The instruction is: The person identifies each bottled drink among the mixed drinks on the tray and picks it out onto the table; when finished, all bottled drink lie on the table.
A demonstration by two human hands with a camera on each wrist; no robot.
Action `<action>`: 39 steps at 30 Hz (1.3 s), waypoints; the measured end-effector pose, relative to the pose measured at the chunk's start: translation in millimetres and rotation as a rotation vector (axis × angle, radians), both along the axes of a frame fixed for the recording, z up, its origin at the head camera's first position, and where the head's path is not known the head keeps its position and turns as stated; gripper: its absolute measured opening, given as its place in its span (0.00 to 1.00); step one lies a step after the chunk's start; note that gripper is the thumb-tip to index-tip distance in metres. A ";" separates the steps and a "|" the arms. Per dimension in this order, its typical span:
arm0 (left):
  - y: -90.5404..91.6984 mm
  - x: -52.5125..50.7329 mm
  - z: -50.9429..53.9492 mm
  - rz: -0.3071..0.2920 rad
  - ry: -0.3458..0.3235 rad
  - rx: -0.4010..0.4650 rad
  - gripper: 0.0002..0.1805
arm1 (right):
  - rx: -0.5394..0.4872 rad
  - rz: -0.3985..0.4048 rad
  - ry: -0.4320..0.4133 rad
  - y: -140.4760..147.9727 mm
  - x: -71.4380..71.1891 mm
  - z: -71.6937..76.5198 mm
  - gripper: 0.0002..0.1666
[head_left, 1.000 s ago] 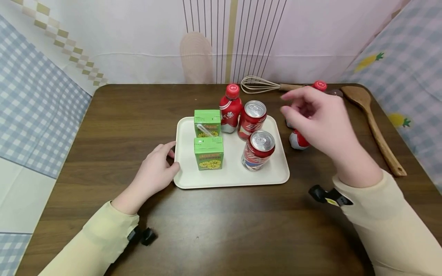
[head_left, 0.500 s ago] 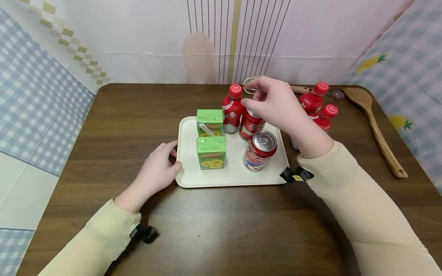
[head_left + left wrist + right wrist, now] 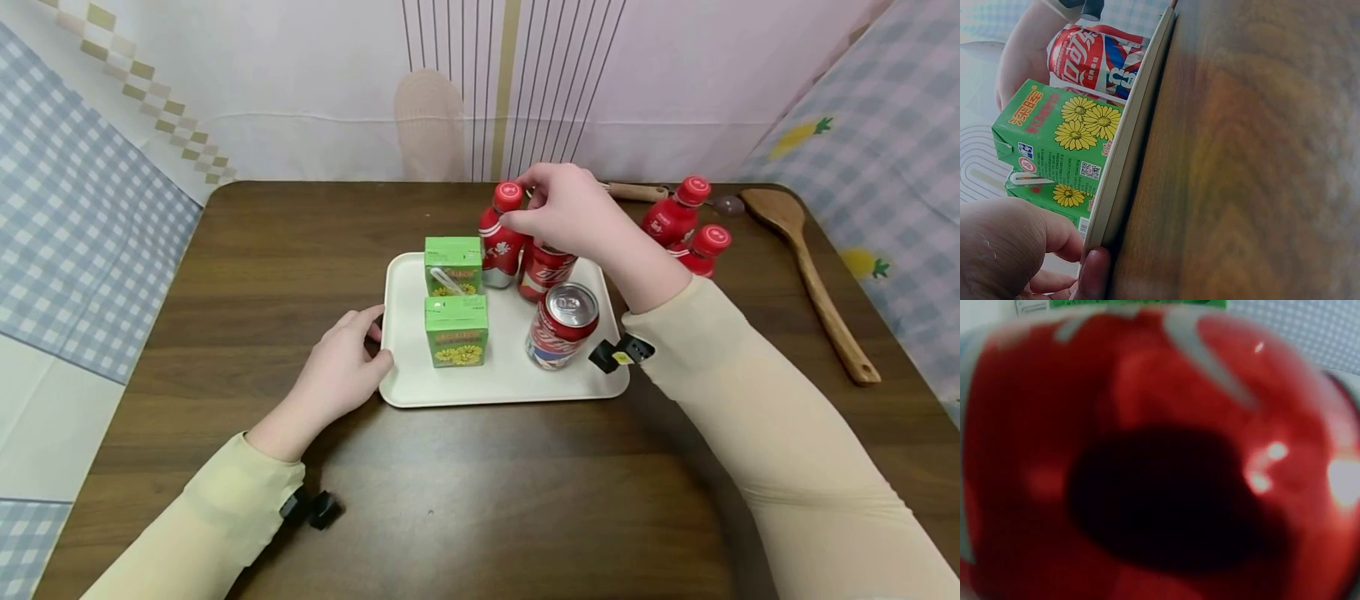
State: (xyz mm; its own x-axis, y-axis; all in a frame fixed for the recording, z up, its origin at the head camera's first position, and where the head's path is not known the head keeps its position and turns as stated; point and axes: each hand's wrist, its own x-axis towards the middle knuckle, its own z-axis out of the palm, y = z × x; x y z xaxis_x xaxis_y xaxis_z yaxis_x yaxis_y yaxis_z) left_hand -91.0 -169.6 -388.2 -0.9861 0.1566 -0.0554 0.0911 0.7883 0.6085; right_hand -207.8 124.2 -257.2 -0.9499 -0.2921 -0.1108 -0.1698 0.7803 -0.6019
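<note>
A white tray [image 3: 517,386] lies on the table, bearing two green juice boxes [image 3: 456,333], two red cola cans [image 3: 562,327] and a red-capped bottle [image 3: 498,242]. My left hand [image 3: 341,362] pinches the tray's left rim; in the left wrist view the thumb and fingers [image 3: 1054,234] meet at its edge. My right hand [image 3: 566,208] reaches over the rear can. Its thumb is in front of the bottle's neck and a finger is behind the cap, so the hand grips the bottle near the top. A red can [image 3: 1022,425] blurs across the right wrist view.
Two more red-capped bottles [image 3: 670,218] stand right of the tray, partly behind my right arm. A whisk [image 3: 637,192] lies at the table's back edge, mostly covered by my right hand. A wooden spoon [image 3: 817,287] lies along the right side.
My right hand has moved left from near the two bottles at the right, over the rear can, to the bottle on the tray. My left hand has stayed at the tray's rim.
</note>
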 end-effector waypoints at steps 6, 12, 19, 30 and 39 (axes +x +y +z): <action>0.5 0.1 0.9 -0.002 -0.004 0.001 0.34 | 0.037 0.005 -0.043 -3.5 -8.5 -1.3 0.29; 0.4 0.2 1.5 -0.002 -0.003 0.001 0.34 | 0.053 0.014 -0.041 -7.3 -12.1 -1.0 0.27; 0.3 -0.2 1.1 -0.004 0.001 -0.003 0.34 | 0.046 0.013 -0.021 -8.4 -11.5 -1.1 0.23; -0.5 -0.5 1.2 -0.004 -0.008 -0.003 0.34 | 0.035 0.004 0.006 -10.1 -10.8 -2.0 0.26; -0.9 0.1 0.6 -0.004 -0.007 -0.001 0.34 | 0.005 -0.028 0.039 -9.6 -9.0 5.1 0.27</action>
State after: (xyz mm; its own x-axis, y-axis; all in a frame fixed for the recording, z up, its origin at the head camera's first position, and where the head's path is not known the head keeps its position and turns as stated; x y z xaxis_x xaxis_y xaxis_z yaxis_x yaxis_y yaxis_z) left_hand -90.9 -170.5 -387.6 -0.9850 0.1605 -0.0625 0.0900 0.7888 0.6081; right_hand -216.9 114.6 -252.1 -0.9614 -0.2649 -0.0748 -0.1711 0.7881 -0.5913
